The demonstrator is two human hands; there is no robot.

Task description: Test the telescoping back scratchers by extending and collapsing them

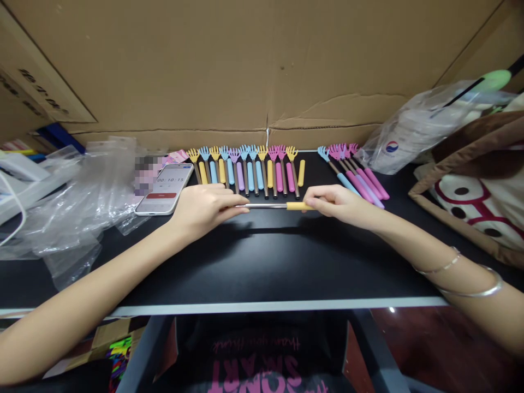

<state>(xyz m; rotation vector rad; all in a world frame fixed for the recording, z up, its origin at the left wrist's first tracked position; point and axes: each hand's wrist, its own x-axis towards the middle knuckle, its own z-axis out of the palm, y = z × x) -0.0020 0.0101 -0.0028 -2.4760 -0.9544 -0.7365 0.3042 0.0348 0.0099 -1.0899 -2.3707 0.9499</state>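
Observation:
Between my hands, level above the black table, is a back scratcher (270, 206) with a metal rod and a yellow handle. My left hand (207, 206) pinches its left end, hiding whatever is there. The yellow handle's right end is gripped by my right hand (338, 203). Just behind lies a row of back scratcher rods with hand-shaped heads (234, 155) in yellow, blue, purple and pink. Loose coloured handle sleeves (290, 177) lie among them. Right of the row, several back scratchers with handles fitted (360, 183) lie slanted together.
A phone (164, 188) showing a timer lies left, beside a heap of clear plastic bags (82, 196). A bagged cup (413, 134) and a brown-edged cloth bag (478, 202) stand right. Cardboard (262, 65) walls the back. The table's pale front edge (262, 307) runs below my hands.

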